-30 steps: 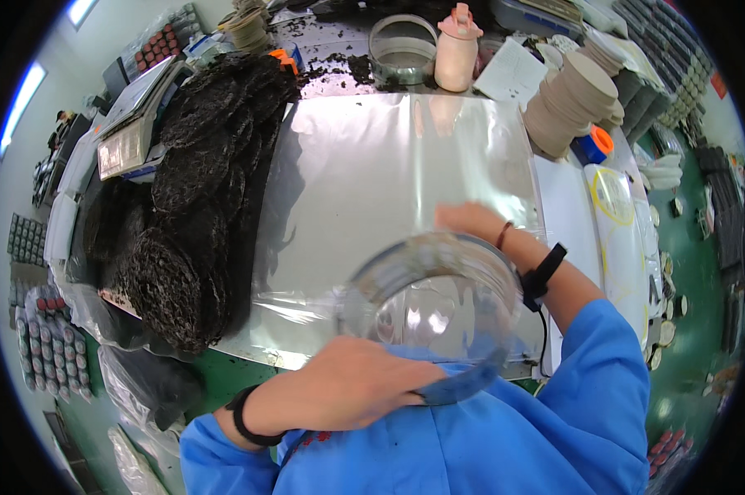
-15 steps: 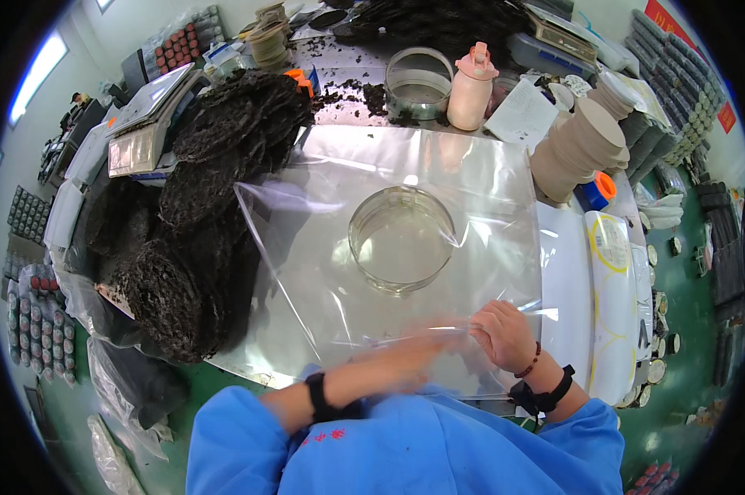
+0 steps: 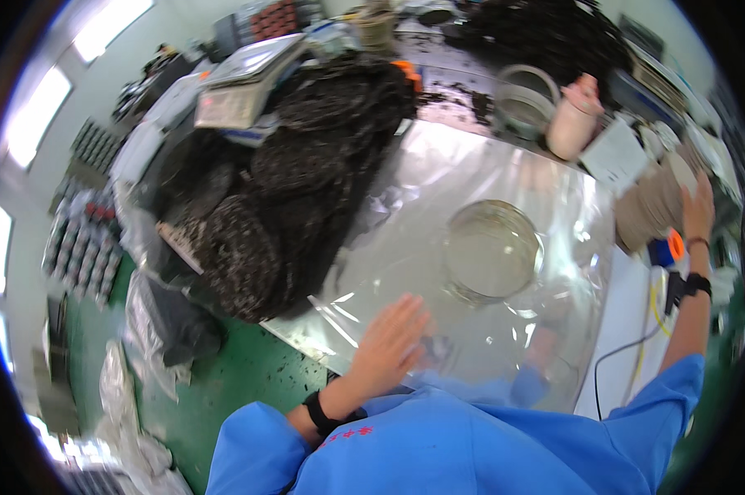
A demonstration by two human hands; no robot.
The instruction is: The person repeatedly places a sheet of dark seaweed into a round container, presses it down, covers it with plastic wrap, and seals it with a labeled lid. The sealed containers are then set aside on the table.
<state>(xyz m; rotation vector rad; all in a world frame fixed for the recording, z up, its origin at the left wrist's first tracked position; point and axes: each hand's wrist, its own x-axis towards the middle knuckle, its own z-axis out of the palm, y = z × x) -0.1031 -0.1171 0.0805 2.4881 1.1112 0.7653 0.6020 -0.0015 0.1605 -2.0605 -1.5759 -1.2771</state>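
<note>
My left hand [image 3: 391, 342], slightly blurred, is open with its palm down and fingers stretched over the near edge of a clear plastic sheet [image 3: 397, 289]. The sheet lies spread over the table. A shallow round ring [image 3: 453, 276] shows through or on the sheet; I cannot tell how the film lies over it. My right hand [image 3: 699, 206] reaches far out to the right, its fingers stretched along the side of a stack of round beige discs [image 3: 653, 202]. Whether it grips a disc cannot be made out.
Dark, rough round mats [image 3: 306, 165] are heaped left of the sheet, with a scale [image 3: 248, 82] behind. A pink bottle [image 3: 572, 124] and a second ring [image 3: 525, 103] stand at the back. An orange-and-blue tape roll [image 3: 668, 247] and a black cable [image 3: 599, 371] lie right.
My hands have parted: the right has gone from the sheet's near right edge to the disc stack. The left now lies open over the sheet. The view has turned, shifting the scene right.
</note>
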